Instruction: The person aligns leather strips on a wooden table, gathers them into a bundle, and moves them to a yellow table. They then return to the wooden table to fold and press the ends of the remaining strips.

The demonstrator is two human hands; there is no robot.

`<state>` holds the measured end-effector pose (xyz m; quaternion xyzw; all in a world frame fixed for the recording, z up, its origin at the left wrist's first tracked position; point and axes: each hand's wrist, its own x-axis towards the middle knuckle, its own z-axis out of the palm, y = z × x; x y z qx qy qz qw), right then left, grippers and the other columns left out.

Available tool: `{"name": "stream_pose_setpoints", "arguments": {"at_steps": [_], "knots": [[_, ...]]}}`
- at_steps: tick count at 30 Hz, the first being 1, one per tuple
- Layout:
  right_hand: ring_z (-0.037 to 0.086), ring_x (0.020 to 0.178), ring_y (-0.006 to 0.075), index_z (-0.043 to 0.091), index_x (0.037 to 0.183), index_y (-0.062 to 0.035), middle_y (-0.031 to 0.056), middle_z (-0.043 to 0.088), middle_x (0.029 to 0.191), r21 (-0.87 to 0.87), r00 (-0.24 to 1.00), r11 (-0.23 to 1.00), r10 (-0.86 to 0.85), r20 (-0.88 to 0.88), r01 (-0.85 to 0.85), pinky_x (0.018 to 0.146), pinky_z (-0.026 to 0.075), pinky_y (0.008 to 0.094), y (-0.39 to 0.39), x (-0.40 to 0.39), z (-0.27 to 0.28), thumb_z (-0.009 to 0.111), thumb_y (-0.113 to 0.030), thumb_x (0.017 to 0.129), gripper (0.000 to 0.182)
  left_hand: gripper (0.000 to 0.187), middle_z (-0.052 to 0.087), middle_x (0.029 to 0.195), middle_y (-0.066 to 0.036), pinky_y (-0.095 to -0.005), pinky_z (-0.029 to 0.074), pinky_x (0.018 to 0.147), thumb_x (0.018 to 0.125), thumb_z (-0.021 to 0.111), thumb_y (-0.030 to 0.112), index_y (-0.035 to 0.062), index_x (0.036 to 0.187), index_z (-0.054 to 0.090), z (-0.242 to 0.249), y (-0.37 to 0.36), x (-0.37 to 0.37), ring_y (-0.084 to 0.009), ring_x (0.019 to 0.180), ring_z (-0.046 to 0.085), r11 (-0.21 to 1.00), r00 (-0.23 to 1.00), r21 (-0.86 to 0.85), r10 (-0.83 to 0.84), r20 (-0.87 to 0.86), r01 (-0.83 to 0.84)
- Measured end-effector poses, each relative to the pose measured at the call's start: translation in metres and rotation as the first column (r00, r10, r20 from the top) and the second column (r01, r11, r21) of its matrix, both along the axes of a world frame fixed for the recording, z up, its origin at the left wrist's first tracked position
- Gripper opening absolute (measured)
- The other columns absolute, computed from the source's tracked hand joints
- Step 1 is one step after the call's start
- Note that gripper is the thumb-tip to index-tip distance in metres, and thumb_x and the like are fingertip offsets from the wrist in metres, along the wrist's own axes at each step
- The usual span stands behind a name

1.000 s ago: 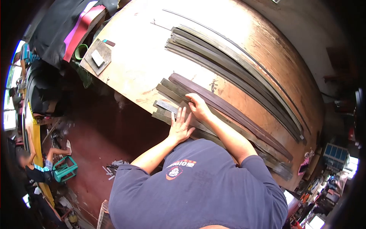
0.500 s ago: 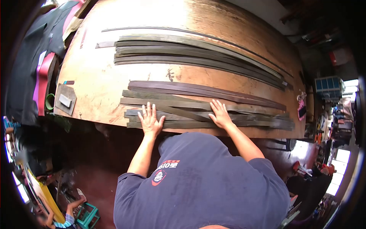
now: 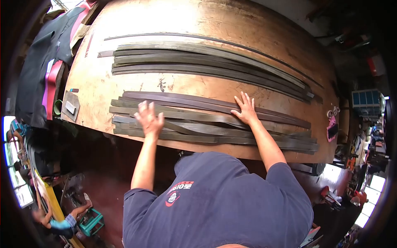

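I log the long, flat olive-dark strips on the wooden desk, under left hand, just nearside of right hand; long axis left-right, along near edge. Fingers spread; contact unclear.

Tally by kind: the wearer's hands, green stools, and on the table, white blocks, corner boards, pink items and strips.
Hands: 2 (left hand, right hand)
Green stool: 1
White block: 1
Corner board: 1
Pink item: 1
Total: 6, without strips, too overlapped to count
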<state>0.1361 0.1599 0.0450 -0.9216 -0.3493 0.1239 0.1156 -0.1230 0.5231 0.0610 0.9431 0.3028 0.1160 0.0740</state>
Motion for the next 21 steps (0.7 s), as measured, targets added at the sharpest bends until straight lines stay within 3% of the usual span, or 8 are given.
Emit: {"name": "stream_pose_setpoints", "arguments": {"at_steps": [2,4,6,10,13,17,21], "knots": [[0.012,0.146,0.0326,0.041,0.145,-0.0199,0.0147,0.015,0.158,0.016,0.998,0.999,0.051,0.035,-0.052,0.116,0.007,0.0576,-0.003,0.007,-0.010,0.066,-0.051,0.082,0.074,0.074,0.018,0.156,-0.020,-0.0684,0.007,0.110,0.089,0.056,0.048,0.0100,0.147,0.032,0.002,-0.049,0.055,-0.0376,0.146,0.009,0.994,0.988,-0.003,-0.113,-0.104,0.113],[0.010,0.147,0.0310,0.039,0.146,-0.0215,0.0144,0.013,0.159,0.064,0.993,0.995,0.065,0.099,-0.072,0.116,0.004,0.0581,0.006,0.016,-0.025,0.059,-0.056,0.084,0.074,0.078,0.012,0.157,-0.023,-0.0685,0.007,0.109,0.092,0.046,0.056,0.0102,0.151,0.025,-0.011,-0.071,0.104,-0.0417,0.146,0.007,0.996,0.955,-0.083,0.006,-0.297,-0.032],[0.010,0.147,0.0297,0.039,0.146,-0.0209,0.0147,0.014,0.158,0.082,0.993,0.992,0.090,0.071,-0.096,0.116,0.004,0.0580,0.015,0.023,-0.021,0.056,-0.057,0.085,0.073,0.080,0.010,0.157,-0.025,-0.0689,0.008,0.109,0.093,0.041,0.061,0.0100,0.152,0.023,-0.037,-0.067,0.127,-0.0445,0.145,0.008,0.992,0.934,-0.035,0.106,-0.341,-0.125],[0.011,0.147,0.0293,0.040,0.145,-0.0167,0.0146,0.017,0.158,0.092,0.989,0.985,0.141,0.050,-0.145,0.115,0.004,0.0591,0.019,0.042,-0.013,0.055,-0.057,0.087,0.073,0.082,0.006,0.158,-0.023,-0.0657,0.011,0.111,0.092,0.038,0.064,0.0105,0.152,0.022,-0.051,-0.028,0.141,-0.0435,0.145,0.008,0.999,0.932,0.003,0.038,-0.361,-0.039],[0.015,0.146,0.0297,0.040,0.144,-0.0129,0.0148,0.020,0.157,0.096,0.990,0.994,0.042,0.136,-0.056,0.115,0.006,0.0596,-0.009,0.047,-0.015,0.053,-0.054,0.089,0.071,0.082,0.007,0.158,-0.023,-0.0632,0.010,0.112,0.091,0.039,0.064,0.0128,0.153,0.022,-0.050,-0.001,0.147,-0.0424,0.146,0.005,0.998,0.931,-0.049,0.016,-0.365,-0.037],[0.015,0.146,0.0330,0.033,0.148,-0.0139,0.0159,0.018,0.157,-0.028,0.938,0.957,-0.278,0.208,0.290,0.114,0.005,0.0623,-0.097,0.045,-0.024,0.052,-0.052,0.090,0.072,0.079,0.010,0.158,-0.023,-0.0630,0.012,0.112,0.092,0.043,0.061,0.0124,0.151,0.025,-0.062,0.011,0.145,-0.0431,0.145,0.007,1.000,0.941,0.009,0.016,-0.339,-0.013],[0.023,0.142,0.0345,0.038,0.144,-0.0108,0.0173,0.026,0.154,0.107,0.867,0.910,-0.415,0.276,0.401,0.112,0.011,0.0631,-0.135,0.069,-0.034,0.055,-0.048,0.090,0.068,0.077,0.014,0.156,-0.021,-0.0658,0.014,0.110,0.089,0.054,0.055,0.0149,0.149,0.028,-0.070,0.013,0.146,-0.0426,0.144,0.013,1.000,0.980,0.003,0.019,-0.199,-0.018]]}}
